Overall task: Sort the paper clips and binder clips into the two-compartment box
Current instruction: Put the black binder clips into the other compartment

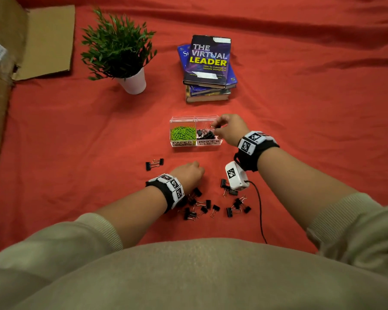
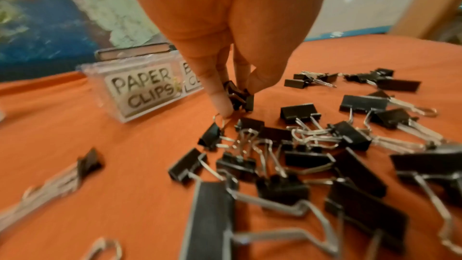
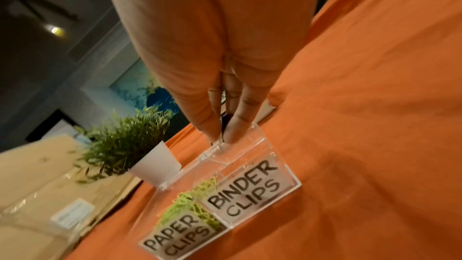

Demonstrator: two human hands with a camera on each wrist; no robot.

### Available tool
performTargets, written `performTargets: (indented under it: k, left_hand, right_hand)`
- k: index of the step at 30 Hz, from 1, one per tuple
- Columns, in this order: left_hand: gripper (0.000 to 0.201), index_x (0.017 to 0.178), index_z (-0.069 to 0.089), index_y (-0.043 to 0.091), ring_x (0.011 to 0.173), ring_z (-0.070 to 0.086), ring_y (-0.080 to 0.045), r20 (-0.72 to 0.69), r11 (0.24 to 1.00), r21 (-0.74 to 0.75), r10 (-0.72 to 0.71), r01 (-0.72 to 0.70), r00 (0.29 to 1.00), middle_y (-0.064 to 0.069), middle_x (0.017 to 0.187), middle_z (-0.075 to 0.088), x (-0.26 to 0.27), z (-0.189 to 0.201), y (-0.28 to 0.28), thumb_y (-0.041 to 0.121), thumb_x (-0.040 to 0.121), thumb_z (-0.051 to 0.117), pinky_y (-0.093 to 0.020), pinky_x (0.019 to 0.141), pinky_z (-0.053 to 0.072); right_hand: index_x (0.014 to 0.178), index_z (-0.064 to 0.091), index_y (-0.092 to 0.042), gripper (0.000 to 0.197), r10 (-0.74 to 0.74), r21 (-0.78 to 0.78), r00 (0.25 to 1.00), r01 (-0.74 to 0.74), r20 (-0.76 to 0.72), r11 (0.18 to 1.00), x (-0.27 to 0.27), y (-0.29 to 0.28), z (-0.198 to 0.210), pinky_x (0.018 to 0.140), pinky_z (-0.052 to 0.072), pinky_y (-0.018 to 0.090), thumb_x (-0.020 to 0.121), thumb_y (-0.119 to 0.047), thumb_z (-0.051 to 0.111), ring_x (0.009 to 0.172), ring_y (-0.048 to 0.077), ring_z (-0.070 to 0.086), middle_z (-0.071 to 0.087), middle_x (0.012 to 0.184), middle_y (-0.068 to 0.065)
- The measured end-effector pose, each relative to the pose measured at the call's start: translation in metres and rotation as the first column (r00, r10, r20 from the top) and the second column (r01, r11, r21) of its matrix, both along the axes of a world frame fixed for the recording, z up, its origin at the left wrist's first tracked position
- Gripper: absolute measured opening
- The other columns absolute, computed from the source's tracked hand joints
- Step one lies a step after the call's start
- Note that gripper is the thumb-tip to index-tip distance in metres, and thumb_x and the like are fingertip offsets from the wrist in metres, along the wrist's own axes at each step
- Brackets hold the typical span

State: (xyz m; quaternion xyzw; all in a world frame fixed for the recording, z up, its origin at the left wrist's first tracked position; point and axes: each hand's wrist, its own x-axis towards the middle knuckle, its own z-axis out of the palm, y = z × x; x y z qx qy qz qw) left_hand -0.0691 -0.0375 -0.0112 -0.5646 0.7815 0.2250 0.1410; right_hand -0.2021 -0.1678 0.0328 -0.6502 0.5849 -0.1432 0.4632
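The clear two-compartment box [image 1: 220, 142] stands mid-cloth. Its left half holds green paper clips [image 1: 183, 133] and its right half black binder clips [image 1: 205, 134]. My right hand [image 1: 214, 128] hovers over the binder half and pinches a black binder clip [image 3: 225, 124] between thumb and fingers just above the box's back rim [image 3: 257, 139]. Nearer me, my left hand [image 1: 196, 171] is down on the cloth, its fingertips [image 2: 225, 106] gripping a small bunch of black binder clips [image 2: 238, 96]. Several loose binder clips [image 1: 202, 206] lie scattered under and beside my left wrist.
Two more binder clips [image 1: 154, 164] lie left of my left hand. A potted plant [image 1: 121, 52] and a stack of books [image 1: 208, 66] stand behind the box. A cardboard box [image 1: 9, 63] fills the left edge. A black cable [image 1: 260, 211] trails from my right wrist.
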Motion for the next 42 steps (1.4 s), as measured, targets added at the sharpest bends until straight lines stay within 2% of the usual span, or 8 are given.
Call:
performTargets:
  k: [7, 11, 13, 17, 24, 30, 36, 42]
  left_hand:
    - [0.025, 0.116, 0.049, -0.002, 0.103, 0.056, -0.035, 0.09, 0.992, 0.006, -0.124, 0.124, 0.988, -0.018, 0.115, 0.05, -0.012, 0.007, -0.004, 0.001, 0.093, 0.04, -0.041, 0.075, 0.045]
    - [0.025, 0.115, 0.05, 0.0, 0.104, 0.057, -0.036, 0.038, 0.993, 0.019, -0.113, 0.112, 0.993, -0.018, 0.112, 0.052, -0.009, 0.003, -0.01, -0.001, 0.092, 0.04, -0.043, 0.083, 0.048]
    - [0.02, 0.107, 0.055, 0.001, 0.098, 0.059, -0.036, -0.055, 1.0, 0.005, -0.028, 0.029, 0.998, -0.017, 0.108, 0.054, -0.008, 0.006, -0.018, 0.001, 0.09, 0.043, -0.042, 0.078, 0.047]
    - [0.02, 0.103, 0.063, 0.006, 0.1, 0.058, -0.027, -0.325, 0.977, -0.085, 0.16, -0.197, 0.932, -0.012, 0.11, 0.059, -0.011, 0.022, -0.051, 0.006, 0.088, 0.05, -0.032, 0.087, 0.045]
    - [0.019, 0.099, 0.064, 0.005, 0.1, 0.057, -0.029, -0.464, 0.899, -0.158, 0.297, -0.408, 0.835, -0.015, 0.106, 0.06, -0.006, 0.039, -0.108, 0.0, 0.087, 0.05, -0.032, 0.087, 0.043]
    - [0.019, 0.105, 0.062, 0.011, 0.104, 0.055, -0.023, -0.432, 0.902, -0.18, 0.285, -0.392, 0.855, -0.008, 0.112, 0.057, 0.004, 0.038, -0.092, 0.007, 0.088, 0.053, -0.028, 0.084, 0.04]
    - [0.017, 0.103, 0.06, 0.019, 0.102, 0.055, -0.02, -0.245, 0.953, -0.042, 0.281, -0.3, 0.928, -0.001, 0.109, 0.054, 0.023, 0.016, -0.024, 0.017, 0.086, 0.054, -0.039, 0.087, 0.052]
    - [0.05, 0.125, 0.05, 0.032, 0.11, 0.05, -0.024, -0.074, 0.959, 0.106, 0.273, -0.264, 0.959, -0.003, 0.12, 0.045, 0.039, -0.007, 0.021, 0.034, 0.079, 0.07, -0.039, 0.085, 0.051]
  right_hand:
    - [0.1, 0.066, -0.013, 0.022, 0.241, -0.076, 0.943, -0.265, -0.23, 0.961, -0.027, 0.027, -0.008, 0.076, 0.048, 0.027, 0.08, -0.005, 0.062, 0.082, 0.014, 0.058, 0.066, 0.095, 0.001]
    - [0.117, 0.055, -0.026, 0.045, 0.609, 0.213, 0.692, -0.575, -0.388, 0.79, -0.054, 0.071, -0.027, 0.083, 0.051, 0.034, 0.075, -0.014, 0.067, 0.101, 0.018, 0.054, 0.056, 0.112, -0.001]
    - [0.129, 0.045, -0.033, 0.061, 0.677, 0.217, 0.561, -0.671, -0.476, 0.709, -0.064, 0.09, -0.038, 0.084, 0.051, 0.04, 0.074, -0.021, 0.067, 0.107, 0.021, 0.042, 0.042, 0.12, 0.0]
    - [0.127, 0.045, -0.032, 0.051, 0.649, 0.093, 0.531, -0.731, -0.545, 0.676, -0.07, 0.106, -0.046, 0.078, 0.051, 0.043, 0.079, -0.026, 0.062, 0.106, 0.025, 0.04, 0.037, 0.123, 0.003]
    - [0.101, 0.062, -0.017, 0.024, 0.681, 0.131, 0.582, -0.709, -0.445, 0.693, -0.068, 0.105, -0.053, 0.08, 0.048, 0.04, 0.079, -0.007, 0.059, 0.098, 0.025, 0.047, 0.044, 0.112, 0.005]
    - [0.087, 0.063, -0.013, 0.013, 0.622, 0.083, 0.71, -0.634, -0.33, 0.769, -0.067, 0.095, -0.057, 0.072, 0.049, 0.034, 0.075, -0.007, 0.062, 0.079, 0.022, 0.054, 0.045, 0.096, 0.002]
    - [0.072, 0.063, -0.015, 0.015, 0.359, 0.175, 0.926, -0.337, -0.114, 0.925, -0.052, 0.061, -0.036, 0.054, 0.049, 0.017, 0.078, -0.001, 0.066, 0.051, -0.001, 0.057, 0.063, 0.069, -0.001]
    - [0.067, 0.057, -0.014, 0.026, 0.144, 0.057, 0.988, -0.147, 0.054, 0.987, -0.009, 0.009, -0.001, 0.045, 0.049, 0.012, 0.081, 0.008, 0.062, 0.038, -0.002, 0.056, 0.058, 0.063, 0.004]
